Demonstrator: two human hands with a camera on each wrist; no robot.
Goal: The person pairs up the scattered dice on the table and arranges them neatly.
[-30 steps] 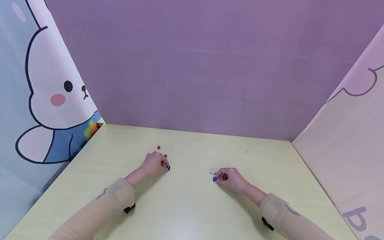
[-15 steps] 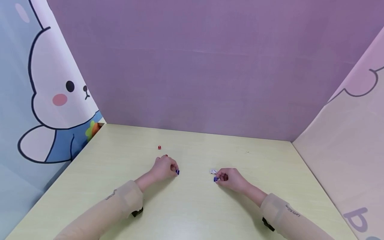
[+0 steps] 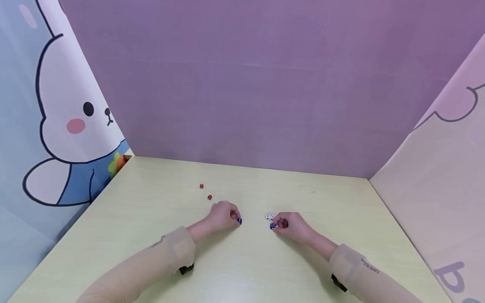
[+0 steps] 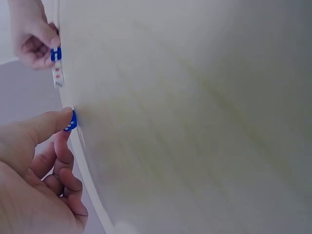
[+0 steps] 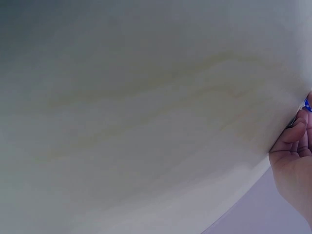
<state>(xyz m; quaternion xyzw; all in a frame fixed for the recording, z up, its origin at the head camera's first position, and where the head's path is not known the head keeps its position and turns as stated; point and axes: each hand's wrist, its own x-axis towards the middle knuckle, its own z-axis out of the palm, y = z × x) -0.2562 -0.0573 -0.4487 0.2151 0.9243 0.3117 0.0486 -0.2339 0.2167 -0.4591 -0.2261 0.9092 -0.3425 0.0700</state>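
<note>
The pale worktop [image 3: 242, 265] bears everything, its flatness presumably keeping dice from rolling; the left hand [image 3: 224, 214] pinches a blue die [image 3: 239, 221] between thumb and finger; the right hand [image 3: 293, 226] pinches a second blue die [image 3: 272, 226], likely because such little faces suit only fingertips; this one sits just beside white dice [image 3: 269, 216], perhaps held to steady it; two red dice [image 3: 209, 197] lie loose beyond the left hand.

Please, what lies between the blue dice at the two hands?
The head view shows only bare tabletop between the left blue die and the right blue die.
</note>
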